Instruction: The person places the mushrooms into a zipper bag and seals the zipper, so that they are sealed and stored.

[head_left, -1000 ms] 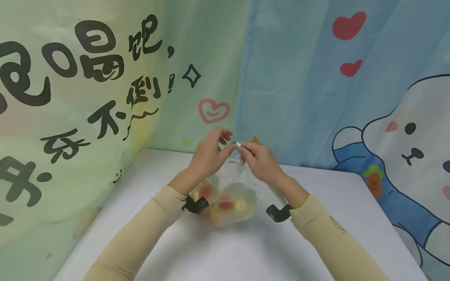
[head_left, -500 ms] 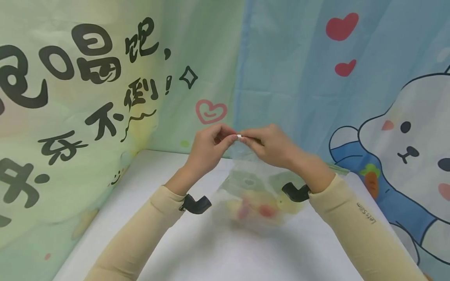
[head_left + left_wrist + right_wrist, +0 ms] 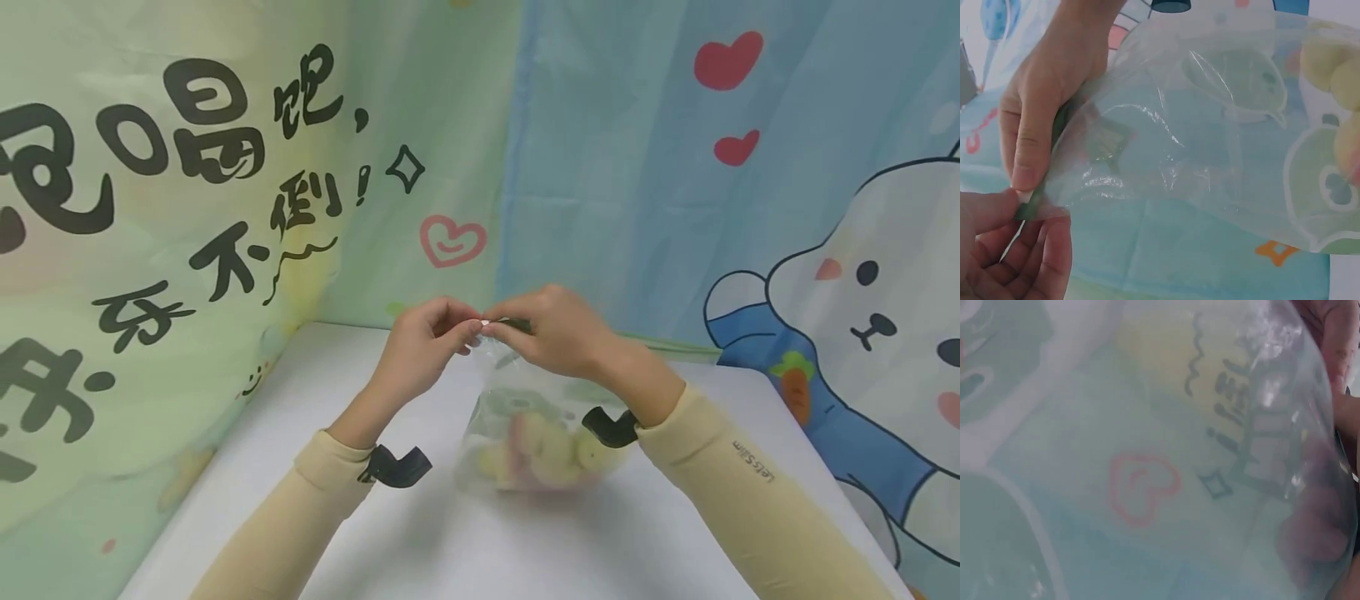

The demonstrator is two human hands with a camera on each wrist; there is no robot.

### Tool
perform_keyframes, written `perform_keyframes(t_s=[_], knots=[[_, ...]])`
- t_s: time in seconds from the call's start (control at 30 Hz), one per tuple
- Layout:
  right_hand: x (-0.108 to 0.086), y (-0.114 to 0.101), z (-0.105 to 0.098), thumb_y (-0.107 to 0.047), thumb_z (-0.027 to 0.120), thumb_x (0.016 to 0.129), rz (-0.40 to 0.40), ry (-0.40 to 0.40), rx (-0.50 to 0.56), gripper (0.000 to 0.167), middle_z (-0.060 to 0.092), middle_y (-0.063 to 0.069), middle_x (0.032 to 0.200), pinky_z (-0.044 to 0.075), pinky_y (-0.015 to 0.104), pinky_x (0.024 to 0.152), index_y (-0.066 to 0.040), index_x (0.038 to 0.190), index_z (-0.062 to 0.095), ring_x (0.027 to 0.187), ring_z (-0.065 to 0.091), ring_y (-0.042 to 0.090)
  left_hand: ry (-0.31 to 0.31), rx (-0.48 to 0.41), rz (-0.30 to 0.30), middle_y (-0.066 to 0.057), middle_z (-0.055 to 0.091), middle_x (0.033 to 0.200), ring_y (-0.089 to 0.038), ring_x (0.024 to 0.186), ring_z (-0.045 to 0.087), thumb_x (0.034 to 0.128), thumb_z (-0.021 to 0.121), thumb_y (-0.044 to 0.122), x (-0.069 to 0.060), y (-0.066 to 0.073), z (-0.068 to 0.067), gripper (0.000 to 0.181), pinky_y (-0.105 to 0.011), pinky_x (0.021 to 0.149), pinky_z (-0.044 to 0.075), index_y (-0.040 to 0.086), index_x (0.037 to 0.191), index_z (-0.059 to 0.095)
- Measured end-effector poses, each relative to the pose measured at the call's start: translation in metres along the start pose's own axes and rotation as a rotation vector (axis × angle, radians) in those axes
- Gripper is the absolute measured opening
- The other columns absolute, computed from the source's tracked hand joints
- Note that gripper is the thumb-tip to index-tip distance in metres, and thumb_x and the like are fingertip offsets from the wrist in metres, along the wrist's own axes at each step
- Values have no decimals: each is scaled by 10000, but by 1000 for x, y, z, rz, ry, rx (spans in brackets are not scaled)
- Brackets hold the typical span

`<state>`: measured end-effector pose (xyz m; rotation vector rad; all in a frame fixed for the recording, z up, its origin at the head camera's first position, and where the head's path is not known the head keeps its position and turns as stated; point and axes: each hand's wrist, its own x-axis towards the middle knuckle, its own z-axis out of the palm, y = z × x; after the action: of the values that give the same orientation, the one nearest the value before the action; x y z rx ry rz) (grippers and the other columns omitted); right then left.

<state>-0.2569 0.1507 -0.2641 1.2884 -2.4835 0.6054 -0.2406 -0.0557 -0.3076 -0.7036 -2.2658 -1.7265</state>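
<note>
A clear plastic zip bag (image 3: 517, 400) with pale green printed shapes hangs from both hands, low over the table. Inside it lie several rounded yellow and pink things (image 3: 551, 450), too blurred to name. My left hand (image 3: 420, 346) pinches the bag's top corner between thumb and fingers. Close beside it, my right hand (image 3: 558, 333) grips the green top strip (image 3: 1038, 194), its thumb by a small white slider (image 3: 485, 322). In the right wrist view the bag (image 3: 1147, 425) covers most of the picture, with fingers partly hidden behind it.
A white table (image 3: 450, 542) lies beneath the bag. Behind it hang printed cloths, a green one (image 3: 420, 100) with black lettering and a blue one (image 3: 615, 125) with hearts and a white cartoon animal. A black wrist mount (image 3: 401, 467) sticks out from the left sleeve.
The left fingers, partly raised a second ago, have closed on the corner. The bag swung right, then partly back left. Over the last half second both hands moved lower and slightly left.
</note>
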Motion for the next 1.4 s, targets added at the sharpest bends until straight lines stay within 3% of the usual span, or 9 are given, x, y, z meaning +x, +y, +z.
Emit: perform_keyframes(t_s=[0.2, 0.3, 0.47, 0.57, 0.77, 0.93, 1.1, 1.27, 1.4], knots=[[4, 2, 12, -209, 673, 925, -94, 110, -32, 157, 743, -22, 902, 508, 262, 645, -101, 993, 766, 685, 639, 64, 9, -17, 25, -102, 683, 887, -221, 788, 674, 966, 624, 152, -5, -9, -1, 132, -322, 699, 568, 29, 1004, 650], [4, 2, 13, -190, 684, 915, -114, 134, -26, 137, 739, -15, 896, 507, 261, 645, -95, 976, 764, 707, 643, 74, 21, 59, 108, -66, 673, 848, -217, 771, 656, 968, 614, 125, -7, -13, -2, 82, -304, 672, 550, 49, 961, 645], [0, -1, 12, -187, 698, 904, -137, 143, -36, 125, 691, -41, 818, 438, 227, 545, -113, 973, 772, 559, 495, 27, 87, 221, 311, -47, 663, 834, -167, 780, 653, 944, 633, 76, -11, -17, -2, 55, -296, 645, 529, 75, 890, 621], [-4, -1, 9, -180, 705, 897, -145, 163, -52, 122, 651, -49, 800, 424, 220, 529, -117, 971, 778, 545, 459, 22, 140, 276, 365, -57, 665, 850, -164, 807, 666, 929, 641, 56, -13, -18, -6, 53, -309, 651, 543, 63, 884, 613], [-22, 8, -4, -178, 724, 880, -83, 188, -95, 121, 635, -60, 839, 441, 243, 557, -134, 974, 785, 615, 517, 45, 224, 300, 342, -47, 671, 832, -156, 797, 650, 911, 648, 17, -15, -25, -20, 56, -326, 654, 532, 59, 874, 635], [-50, 25, -17, -159, 743, 857, -6, 191, -162, 116, 639, -46, 872, 439, 263, 534, -142, 965, 784, 633, 528, 60, 245, 312, 326, -32, 672, 803, -142, 762, 639, 899, 661, 17, -17, -33, -31, 67, -305, 632, 518, 65, 854, 646], [-74, 37, -29, -141, 756, 843, 62, 210, -230, 132, 663, 5, 1005, 476, 293, 540, -126, 973, 778, 773, 606, 130, 262, 314, 315, -35, 679, 775, -139, 713, 640, 899, 668, 28, -19, -38, -36, 67, -277, 599, 506, 66, 845, 656], [-93, 44, -35, -131, 779, 817, 103, 259, -279, 153, 649, 34, 1129, 463, 270, 505, -110, 968, 777, 939, 596, 197, 261, 246, 253, -61, 669, 759, -185, 666, 638, 917, 643, 18, -23, -40, -40, 63, -244, 500, 514, 37, 858, 651], [-104, 50, -41, -99, 799, 778, 79, 315, -289, 185, 661, 39, 1123, 438, 206, 501, -101, 962, 781, 937, 619, 204, 282, 197, 202, -78, 669, 767, -244, 648, 639, 932, 630, 19, -25, -43, -44, 65, -245, 477, 521, 21, 869, 645]])
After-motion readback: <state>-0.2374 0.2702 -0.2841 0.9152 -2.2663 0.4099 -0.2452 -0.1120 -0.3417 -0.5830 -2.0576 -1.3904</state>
